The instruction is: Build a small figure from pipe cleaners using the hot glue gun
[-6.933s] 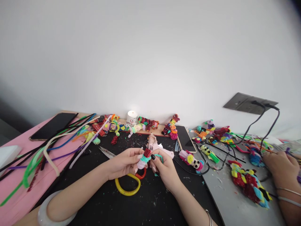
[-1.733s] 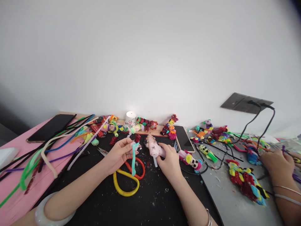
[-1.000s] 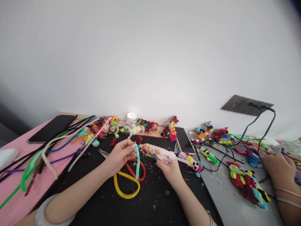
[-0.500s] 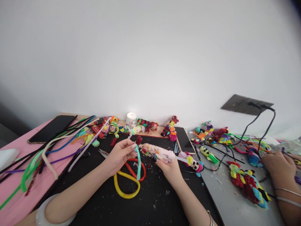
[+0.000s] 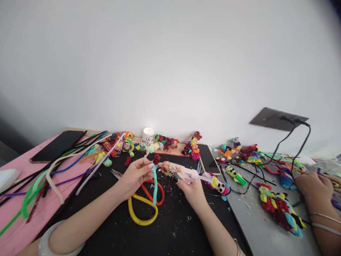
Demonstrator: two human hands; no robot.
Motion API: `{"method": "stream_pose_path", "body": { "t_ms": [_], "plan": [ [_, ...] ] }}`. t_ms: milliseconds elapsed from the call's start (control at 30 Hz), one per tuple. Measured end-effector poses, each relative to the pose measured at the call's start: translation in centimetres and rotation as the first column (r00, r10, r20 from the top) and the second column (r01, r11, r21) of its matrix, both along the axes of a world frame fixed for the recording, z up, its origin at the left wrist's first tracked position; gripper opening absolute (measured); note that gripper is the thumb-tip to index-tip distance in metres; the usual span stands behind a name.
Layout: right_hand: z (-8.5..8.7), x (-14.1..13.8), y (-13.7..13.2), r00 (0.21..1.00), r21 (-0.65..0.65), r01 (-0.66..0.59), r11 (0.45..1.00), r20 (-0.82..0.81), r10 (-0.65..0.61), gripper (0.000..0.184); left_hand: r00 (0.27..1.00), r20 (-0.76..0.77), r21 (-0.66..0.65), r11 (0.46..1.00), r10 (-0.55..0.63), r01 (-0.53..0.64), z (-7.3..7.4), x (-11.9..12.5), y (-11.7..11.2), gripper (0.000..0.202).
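Pinched in my left hand point(image 5: 137, 176) is a small pipe-cleaner piece, a dark red fuzzy top point(image 5: 157, 158) with a turquoise pipe cleaner point(image 5: 155, 186) hanging down from it. My right hand point(image 5: 192, 190) is wrapped round a pale pink hot glue gun point(image 5: 186, 174), whose front end is caked with coloured scraps. The gun's nozzle points left, close beside the red and turquoise piece; I cannot tell whether they touch. A clear glue stick point(image 5: 205, 179) sticks out of its back. Below my left hand lie scissors point(image 5: 144, 221) with yellow and red handles.
Loose pipe cleaners point(image 5: 57, 169) spread over the pink surface point(image 5: 39, 213) at left, near a dark phone point(image 5: 58, 145). A paper cup point(image 5: 148, 136), pipe-cleaner figures point(image 5: 192, 145) and another phone point(image 5: 208, 159) line the wall. At right, another person's hand point(image 5: 314, 188) works near black cords point(image 5: 277, 145).
The nozzle and the red and turquoise piece have drawn slightly apart. The turquoise strand hangs a little straighter and further left. Both hands keep their holds.
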State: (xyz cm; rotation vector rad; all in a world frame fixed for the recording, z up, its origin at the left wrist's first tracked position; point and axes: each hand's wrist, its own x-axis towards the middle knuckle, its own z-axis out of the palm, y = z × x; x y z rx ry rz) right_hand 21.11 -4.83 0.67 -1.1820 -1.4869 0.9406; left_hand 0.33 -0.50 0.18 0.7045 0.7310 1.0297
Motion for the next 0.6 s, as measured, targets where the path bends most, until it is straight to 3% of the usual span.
{"method": "stream_pose_path", "body": {
  "t_ms": [600],
  "plan": [
    [-0.46, 0.15, 0.17, 1.000, 0.013, -0.015, 1.000, -0.028, 0.015, 0.034, 0.999, 0.041, -0.058, 0.998, -0.013, 0.015, 0.44, 0.17, -0.12, 0.033]
  ]
}}
